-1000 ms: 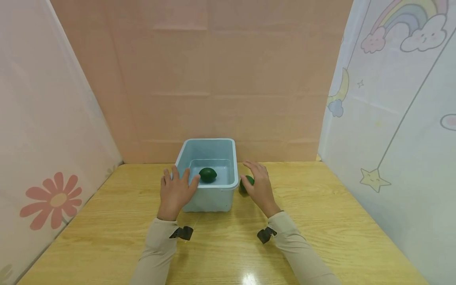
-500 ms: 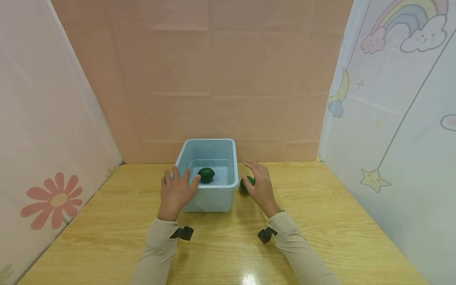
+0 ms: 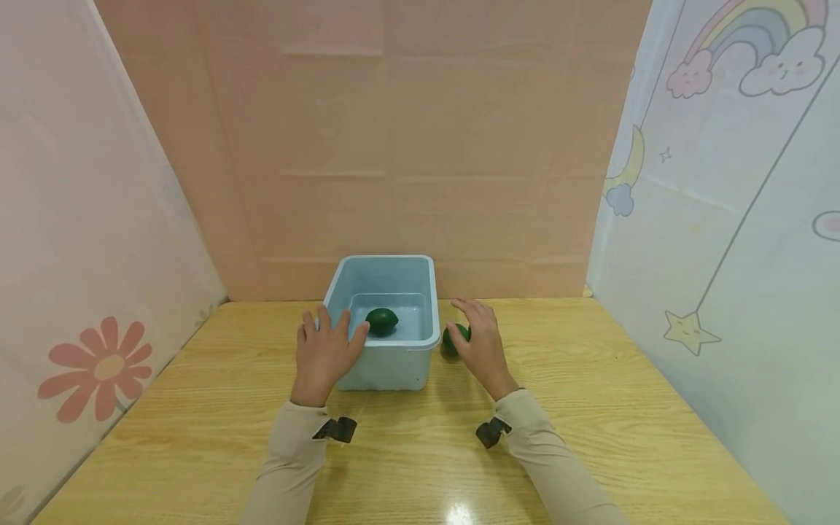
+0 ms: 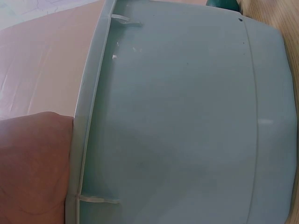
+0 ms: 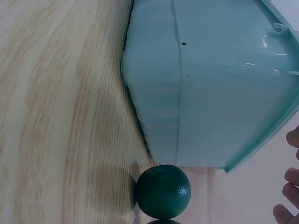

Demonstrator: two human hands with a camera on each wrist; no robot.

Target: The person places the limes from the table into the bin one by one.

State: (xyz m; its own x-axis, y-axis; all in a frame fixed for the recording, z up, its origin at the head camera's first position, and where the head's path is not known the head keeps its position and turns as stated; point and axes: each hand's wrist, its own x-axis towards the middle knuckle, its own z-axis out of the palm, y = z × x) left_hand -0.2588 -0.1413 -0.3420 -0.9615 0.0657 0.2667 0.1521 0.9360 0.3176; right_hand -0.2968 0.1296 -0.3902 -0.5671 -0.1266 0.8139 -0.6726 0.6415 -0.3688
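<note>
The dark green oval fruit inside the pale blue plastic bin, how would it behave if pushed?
The fruit would probably roll, given its rounded sides; the bin walls should stop it. It looks smooth, so may feel slippery.

Glossy green fruit (image 5: pixel 163 190) near blue bin (image 5: pixel 219 93)

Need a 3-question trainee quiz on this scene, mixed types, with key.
1. True or false: a green fruit lies inside the blue bin.

2. Multiple choice: the left hand is at which corner of the bin, as the person faces it?
A) far right
B) near left
C) far left

3. Fill in: in the right wrist view, the right hand's fingers are ____ (touching / apart from) the outer fruit.

Key: 1. True. 2. B. 3. apart from.
</note>
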